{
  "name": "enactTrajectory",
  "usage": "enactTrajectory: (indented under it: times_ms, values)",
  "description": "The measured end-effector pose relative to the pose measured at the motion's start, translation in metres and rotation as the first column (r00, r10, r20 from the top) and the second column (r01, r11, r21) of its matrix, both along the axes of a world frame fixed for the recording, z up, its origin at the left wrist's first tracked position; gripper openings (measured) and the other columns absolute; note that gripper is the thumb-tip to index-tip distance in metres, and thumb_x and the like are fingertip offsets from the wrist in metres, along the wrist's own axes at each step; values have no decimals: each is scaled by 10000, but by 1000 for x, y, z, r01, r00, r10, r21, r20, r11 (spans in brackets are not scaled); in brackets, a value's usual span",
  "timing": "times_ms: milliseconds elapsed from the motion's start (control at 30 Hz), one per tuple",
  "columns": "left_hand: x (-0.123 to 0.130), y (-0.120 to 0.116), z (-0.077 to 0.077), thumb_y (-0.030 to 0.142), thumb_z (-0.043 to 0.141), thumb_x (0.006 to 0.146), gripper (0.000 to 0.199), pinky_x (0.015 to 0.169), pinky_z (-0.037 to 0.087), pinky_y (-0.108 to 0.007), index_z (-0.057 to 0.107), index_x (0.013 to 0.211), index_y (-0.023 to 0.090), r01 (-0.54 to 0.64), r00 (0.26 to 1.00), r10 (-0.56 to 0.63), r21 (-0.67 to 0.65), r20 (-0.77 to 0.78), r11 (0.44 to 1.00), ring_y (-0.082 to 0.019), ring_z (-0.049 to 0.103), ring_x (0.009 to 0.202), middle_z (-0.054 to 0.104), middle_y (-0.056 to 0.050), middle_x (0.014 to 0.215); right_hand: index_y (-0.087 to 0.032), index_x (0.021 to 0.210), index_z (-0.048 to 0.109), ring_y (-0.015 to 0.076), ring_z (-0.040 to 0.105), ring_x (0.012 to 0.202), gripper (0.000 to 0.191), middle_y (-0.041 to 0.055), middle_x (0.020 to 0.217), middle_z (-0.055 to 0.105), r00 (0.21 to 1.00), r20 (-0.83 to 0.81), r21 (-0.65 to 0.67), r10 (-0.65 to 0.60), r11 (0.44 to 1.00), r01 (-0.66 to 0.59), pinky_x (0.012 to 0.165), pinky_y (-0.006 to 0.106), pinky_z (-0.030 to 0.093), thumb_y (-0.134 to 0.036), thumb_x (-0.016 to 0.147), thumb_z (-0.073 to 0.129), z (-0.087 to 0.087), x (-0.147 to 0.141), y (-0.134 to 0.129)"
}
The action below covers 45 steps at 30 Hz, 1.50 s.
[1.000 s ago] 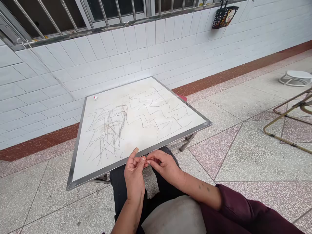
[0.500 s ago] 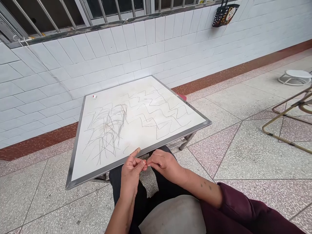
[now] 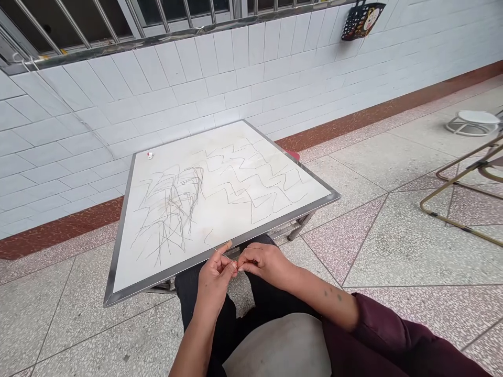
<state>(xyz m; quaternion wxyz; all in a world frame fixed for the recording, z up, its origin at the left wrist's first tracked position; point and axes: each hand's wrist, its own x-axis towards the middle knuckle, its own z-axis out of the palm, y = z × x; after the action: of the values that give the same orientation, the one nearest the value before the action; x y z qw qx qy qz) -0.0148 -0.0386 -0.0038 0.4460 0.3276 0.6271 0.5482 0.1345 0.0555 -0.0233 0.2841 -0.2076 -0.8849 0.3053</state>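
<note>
A thin wire-like strand [image 3: 220, 253] runs from the fingers of my left hand [image 3: 215, 277] up over the near edge of the white table [image 3: 231, 225]. That hand pinches it between thumb and finger, with one finger stretched forward. My right hand [image 3: 265, 264] is closed in a pinch against the left fingertips, on the same strand as far as I can tell. Many thin, bent dark strands lie on the tabletop: a dense tangled bunch [image 3: 173, 204] at the left and zigzag ones [image 3: 255, 180] spread at the right.
A small white and red object [image 3: 150, 155] lies at the table's far left corner. Behind the table is a tiled wall with a hanging black basket [image 3: 362, 22]. A white stool [image 3: 473, 119] and a metal-framed chair [image 3: 458, 183] stand on the right.
My left hand has shifted slightly right. The strand's free end now shows more plainly over the table's near edge. Both hands stay pinched together, and the view has moved a little.
</note>
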Motion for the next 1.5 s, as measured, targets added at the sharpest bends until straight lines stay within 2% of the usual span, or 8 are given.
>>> enactTrajectory:
  times_ms: [200, 333, 533, 733, 1100, 1333, 1400, 1500]
  values:
    - [-2, -1, -10, 308, 708, 747, 503, 614, 448, -264, 645, 1238, 217, -17, 991, 12, -30, -136, 999, -127, 516, 573, 536, 57, 599, -204, 881, 671, 160, 620, 808, 34, 18, 822, 688, 992, -64, 23, 108, 994, -107, 722, 257, 500, -174, 871, 659, -1, 2, 2]
    - [-1, -1, -7, 330, 714, 740, 510, 615, 471, -267, 639, 1227, 198, -57, 993, 54, -28, -102, 998, -134, 537, 597, 553, 48, 625, -189, 978, 633, 134, 610, 770, 163, 30, 887, 644, 982, -105, -136, 156, 976, -170, 698, 235, 522, -109, 838, 657, -1, 6, 5]
    - [0, -3, -1, 381, 708, 748, 444, 621, 505, -266, 657, 1143, 185, -81, 996, 80, -43, -25, 996, -136, 559, 653, 575, 26, 701, -198, 916, 623, 124, 586, 718, 104, 13, 852, 614, 984, -176, -272, 18, 960, -66, 670, 243, 513, -143, 829, 634, -8, 7, 7]
    - [0, -4, 0, 384, 698, 765, 490, 652, 516, -266, 624, 1213, 199, -25, 997, 22, -37, -74, 999, -125, 545, 656, 555, 35, 729, -212, 936, 613, 136, 603, 715, 157, -5, 793, 641, 970, -226, -518, -93, 854, -39, 687, 263, 511, -209, 794, 679, -14, 4, 6]
    - [-2, -8, -1, 396, 630, 847, 429, 753, 491, -273, 622, 1248, 244, -15, 987, 25, 67, -160, 998, -134, 562, 726, 589, 18, 791, -214, 960, 640, 184, 623, 888, 247, 37, 936, 646, 951, -303, -581, -55, 802, -139, 833, 333, 495, -373, 793, 730, -5, 11, 7]
    - [-7, -12, 5, 363, 675, 820, 350, 739, 486, -278, 690, 1133, 208, 29, 999, -31, 129, 13, 991, -135, 576, 730, 621, -12, 833, -192, 911, 655, 151, 582, 707, 504, 48, 810, 650, 882, -425, -783, -201, 571, -247, 694, 300, 467, -563, 988, 322, 1, 17, 13]
    - [-7, -12, 7, 365, 678, 811, 347, 718, 494, -285, 700, 1114, 199, 41, 999, -40, 115, -18, 992, -144, 579, 719, 613, -12, 803, -194, 893, 656, 149, 578, 695, 469, 40, 781, 648, 899, -392, -775, -197, 598, -207, 680, 292, 461, -554, 979, 369, 4, 19, 17]
    - [-4, -11, 8, 347, 662, 808, 332, 666, 489, -281, 713, 1105, 208, 31, 974, -17, 57, -225, 998, -147, 563, 672, 597, -3, 745, -206, 914, 666, 165, 604, 771, 300, 31, 809, 667, 949, -285, -631, -132, 772, -81, 730, 297, 463, -487, 916, 558, 15, 20, 18]
